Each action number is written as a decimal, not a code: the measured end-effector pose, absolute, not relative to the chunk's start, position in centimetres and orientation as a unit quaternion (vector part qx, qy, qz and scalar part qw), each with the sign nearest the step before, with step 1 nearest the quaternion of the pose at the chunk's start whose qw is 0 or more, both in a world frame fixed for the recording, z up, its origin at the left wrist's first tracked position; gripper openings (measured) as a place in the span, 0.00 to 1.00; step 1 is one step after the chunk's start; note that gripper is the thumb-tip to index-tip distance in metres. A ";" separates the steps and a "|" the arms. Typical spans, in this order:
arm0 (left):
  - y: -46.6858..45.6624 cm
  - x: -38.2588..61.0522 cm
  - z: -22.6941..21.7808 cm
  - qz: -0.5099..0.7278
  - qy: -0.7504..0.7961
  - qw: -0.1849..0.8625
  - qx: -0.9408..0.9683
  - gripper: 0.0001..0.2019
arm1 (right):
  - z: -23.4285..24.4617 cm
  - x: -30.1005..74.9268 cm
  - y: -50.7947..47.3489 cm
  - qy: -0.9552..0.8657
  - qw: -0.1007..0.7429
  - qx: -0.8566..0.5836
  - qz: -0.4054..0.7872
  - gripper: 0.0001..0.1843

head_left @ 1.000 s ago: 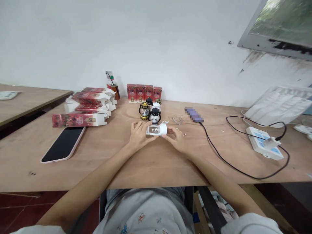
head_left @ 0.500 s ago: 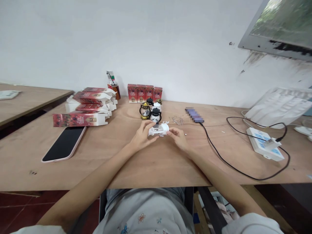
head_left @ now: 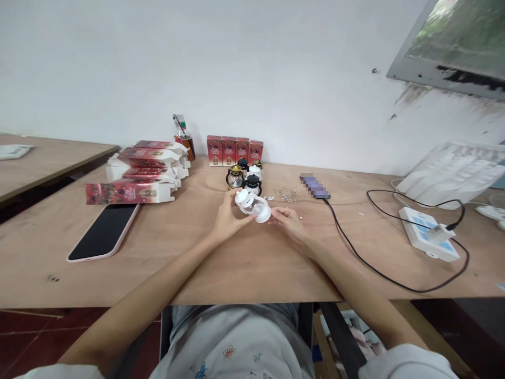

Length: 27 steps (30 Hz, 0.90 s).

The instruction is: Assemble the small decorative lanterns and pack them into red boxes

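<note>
A small white lantern (head_left: 252, 204) with a clear middle lies tilted between my hands, its cap to the upper left and its round base to the lower right. My left hand (head_left: 229, 217) is closed around its left side. The fingertips of my right hand (head_left: 290, 222) pinch at the edge of the base. Just behind stand more small lanterns: a black one (head_left: 252, 184), a bronze one with a yellow top (head_left: 235, 177), a white one (head_left: 254, 171) and others partly hidden. Small white bits (head_left: 269, 198) and a pile of thin metal pieces (head_left: 287, 195) lie nearby.
Four red boxes would be several: the upright red boxes (head_left: 229, 151) line the wall. Opened red cartons (head_left: 144, 173) are stacked at left beside a phone (head_left: 104, 232). A bottle (head_left: 185, 141) stands behind. At right are a cabled phone (head_left: 314, 187) and a power strip (head_left: 428, 234).
The white lantern has been turned in my hands; its cap now points to the upper left and its base towards my right hand. Small white bits behind it have come into sight.
</note>
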<state>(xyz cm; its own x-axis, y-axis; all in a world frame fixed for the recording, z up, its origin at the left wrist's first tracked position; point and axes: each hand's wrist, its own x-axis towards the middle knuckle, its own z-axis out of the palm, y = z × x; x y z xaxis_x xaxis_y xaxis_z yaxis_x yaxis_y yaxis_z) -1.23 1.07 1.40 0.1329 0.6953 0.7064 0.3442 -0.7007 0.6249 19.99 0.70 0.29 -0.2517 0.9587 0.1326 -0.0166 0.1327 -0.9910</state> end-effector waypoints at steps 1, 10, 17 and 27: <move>1.0 -1.2 1.5 0.552 0.355 0.158 0.738 0.33 | 0.4 20.5 1.0 -0.621 0.471 -0.416 0.468 0.19; 0.5 -1.2 1.5 0.463 0.331 0.139 0.810 0.34 | 0.0 27.6 4.3 -0.752 0.231 -0.616 -0.041 0.18; 0.5 -1.1 1.3 0.424 0.323 0.175 0.828 0.38 | -0.7 28.6 5.1 -0.782 0.156 -0.593 -0.111 0.15; 0.7 -1.1 0.9 0.386 0.320 0.185 0.845 0.36 | -0.2 28.0 4.9 -0.819 0.093 -0.533 -0.192 0.15</move>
<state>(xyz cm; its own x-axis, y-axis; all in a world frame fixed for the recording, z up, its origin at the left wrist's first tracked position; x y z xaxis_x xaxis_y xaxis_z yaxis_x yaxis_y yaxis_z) -1.11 0.68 0.92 0.4973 0.6836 0.5342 0.3976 -0.7269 0.5600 27.97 4.89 -0.18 -0.4146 0.8371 0.3569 0.9084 0.3578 0.2162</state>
